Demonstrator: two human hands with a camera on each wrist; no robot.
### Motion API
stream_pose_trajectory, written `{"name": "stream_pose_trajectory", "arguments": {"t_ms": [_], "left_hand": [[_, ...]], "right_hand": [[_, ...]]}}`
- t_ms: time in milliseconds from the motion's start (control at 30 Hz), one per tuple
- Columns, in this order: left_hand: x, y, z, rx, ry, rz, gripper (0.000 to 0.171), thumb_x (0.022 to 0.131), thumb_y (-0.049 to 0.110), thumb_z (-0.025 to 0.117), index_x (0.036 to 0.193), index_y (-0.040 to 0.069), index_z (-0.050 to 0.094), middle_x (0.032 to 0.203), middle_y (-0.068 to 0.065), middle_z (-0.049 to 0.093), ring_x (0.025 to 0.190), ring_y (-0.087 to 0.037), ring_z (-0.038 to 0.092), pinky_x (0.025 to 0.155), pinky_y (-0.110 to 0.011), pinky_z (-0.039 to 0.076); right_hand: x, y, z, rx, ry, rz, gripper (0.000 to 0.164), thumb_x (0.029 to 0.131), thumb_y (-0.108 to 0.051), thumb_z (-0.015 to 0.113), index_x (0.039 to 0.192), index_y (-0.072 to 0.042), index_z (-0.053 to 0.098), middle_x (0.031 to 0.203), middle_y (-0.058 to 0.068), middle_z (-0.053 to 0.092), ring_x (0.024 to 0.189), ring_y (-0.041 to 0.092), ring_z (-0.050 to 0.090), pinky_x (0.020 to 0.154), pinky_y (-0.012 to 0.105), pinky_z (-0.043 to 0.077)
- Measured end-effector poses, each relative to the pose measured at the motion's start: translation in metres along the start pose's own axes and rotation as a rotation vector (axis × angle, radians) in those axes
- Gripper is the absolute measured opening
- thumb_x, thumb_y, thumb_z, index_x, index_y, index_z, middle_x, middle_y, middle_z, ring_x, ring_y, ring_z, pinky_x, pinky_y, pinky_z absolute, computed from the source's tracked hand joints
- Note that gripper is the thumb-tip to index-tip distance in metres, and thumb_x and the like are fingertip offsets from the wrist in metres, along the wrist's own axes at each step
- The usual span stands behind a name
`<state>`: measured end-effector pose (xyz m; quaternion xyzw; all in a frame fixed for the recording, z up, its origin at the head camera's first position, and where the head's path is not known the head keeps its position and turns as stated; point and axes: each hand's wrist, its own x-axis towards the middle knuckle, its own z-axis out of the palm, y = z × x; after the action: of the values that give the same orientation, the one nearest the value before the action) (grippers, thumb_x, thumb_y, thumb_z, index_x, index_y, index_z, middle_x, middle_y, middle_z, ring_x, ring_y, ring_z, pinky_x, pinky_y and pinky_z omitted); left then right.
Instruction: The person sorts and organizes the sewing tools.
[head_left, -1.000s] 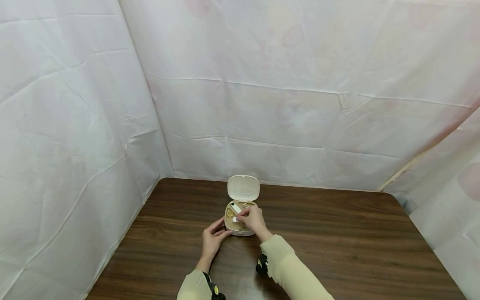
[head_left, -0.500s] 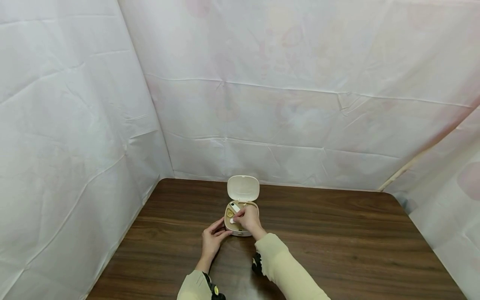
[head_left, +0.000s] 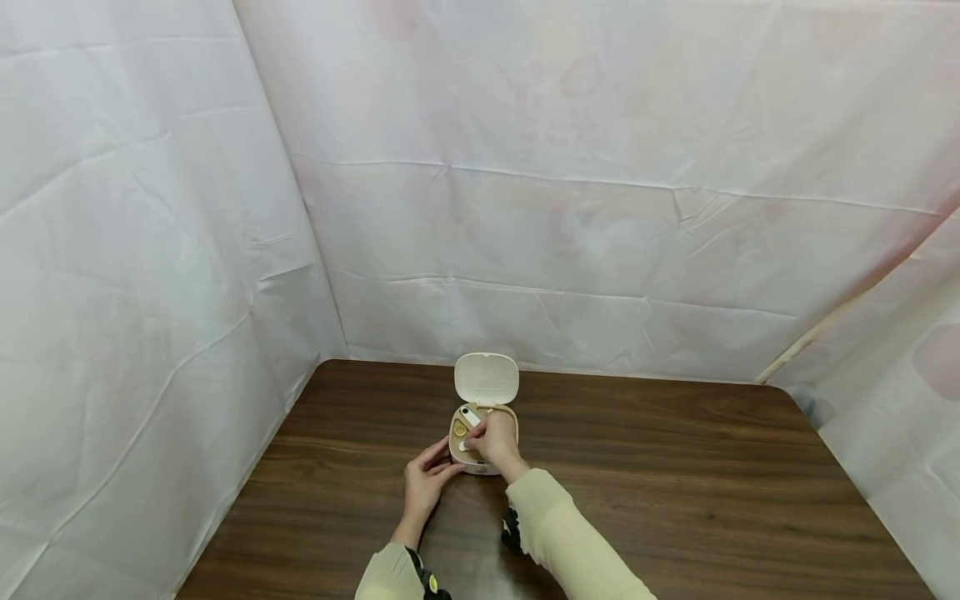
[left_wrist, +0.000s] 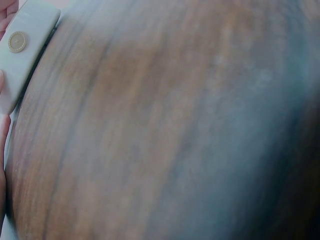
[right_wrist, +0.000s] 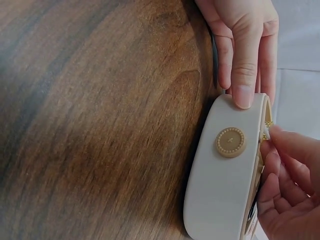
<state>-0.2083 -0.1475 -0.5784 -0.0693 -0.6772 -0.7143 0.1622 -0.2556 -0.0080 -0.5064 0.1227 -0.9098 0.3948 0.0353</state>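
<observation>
A small cream jewelry box (head_left: 482, 469) sits on the table with its lid (head_left: 486, 379) raised at the back. My left hand (head_left: 423, 483) holds the box's front left corner, thumb (right_wrist: 244, 95) on the front wall and fingers at the side. Inside the tan interior, my right hand (head_left: 498, 442) pinches a small white piece (head_left: 462, 447) with gold beading, mostly covered by the fingertips. Beside it lie a round gold piece (head_left: 460, 431) and a white bar (head_left: 471, 416) with a dark spot. A beaded round clasp (right_wrist: 231, 142) marks the front wall.
The box stands near the far edge of the dark wood table (head_left: 675, 483). White sheeting (head_left: 562, 233) hangs behind the table and along both sides. Black wrist bands (head_left: 512, 529) show beside the cream sleeves.
My right hand has shifted a little left and toward the box's front, carrying the small white piece with it. My left hand has stayed at the corner.
</observation>
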Motion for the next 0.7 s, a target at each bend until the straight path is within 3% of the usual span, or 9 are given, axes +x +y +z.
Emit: {"name": "stream_pose_trajectory", "arguments": {"t_ms": [100, 300, 500, 700], "left_hand": [[-0.001, 0.008, 0.001, 0.009, -0.010, 0.016, 0.049, 0.066, -0.015, 0.068, 0.112, -0.018, 0.051, 0.106, -0.034, 0.053, 0.091, -0.045, 0.053, 0.072, -0.042, 0.051], [-0.002, 0.010, 0.001, 0.009, -0.014, 0.004, 0.050, 0.066, -0.015, 0.068, 0.113, -0.017, 0.051, 0.107, -0.033, 0.053, 0.094, -0.045, 0.052, 0.074, -0.049, 0.048], [-0.001, 0.009, 0.001, 0.008, -0.012, 0.009, 0.050, 0.066, -0.015, 0.068, 0.113, -0.017, 0.051, 0.108, -0.032, 0.053, 0.095, -0.046, 0.051, 0.075, -0.052, 0.046], [0.000, 0.009, 0.001, 0.005, -0.007, 0.018, 0.050, 0.066, -0.016, 0.068, 0.112, -0.018, 0.051, 0.107, -0.034, 0.053, 0.095, -0.047, 0.051, 0.076, -0.054, 0.045]], "right_hand": [[0.000, 0.000, 0.000, 0.003, -0.001, 0.005, 0.008, 0.064, -0.009, 0.078, 0.060, -0.009, 0.071, 0.057, -0.005, 0.063, 0.059, 0.005, 0.051, 0.049, 0.015, 0.042], [-0.003, -0.001, -0.005, 0.074, -0.024, -0.020, 0.006, 0.068, -0.006, 0.075, 0.064, -0.004, 0.071, 0.059, 0.000, 0.063, 0.053, 0.005, 0.048, 0.043, 0.016, 0.042], [-0.003, -0.002, -0.017, 0.071, 0.002, -0.046, 0.005, 0.070, -0.009, 0.074, 0.067, -0.005, 0.071, 0.070, 0.003, 0.063, 0.064, 0.012, 0.054, 0.053, 0.020, 0.046], [0.004, -0.003, -0.031, 0.105, 0.018, -0.066, 0.006, 0.074, -0.012, 0.072, 0.072, -0.006, 0.071, 0.068, 0.001, 0.064, 0.059, 0.009, 0.056, 0.049, 0.018, 0.046]]}}
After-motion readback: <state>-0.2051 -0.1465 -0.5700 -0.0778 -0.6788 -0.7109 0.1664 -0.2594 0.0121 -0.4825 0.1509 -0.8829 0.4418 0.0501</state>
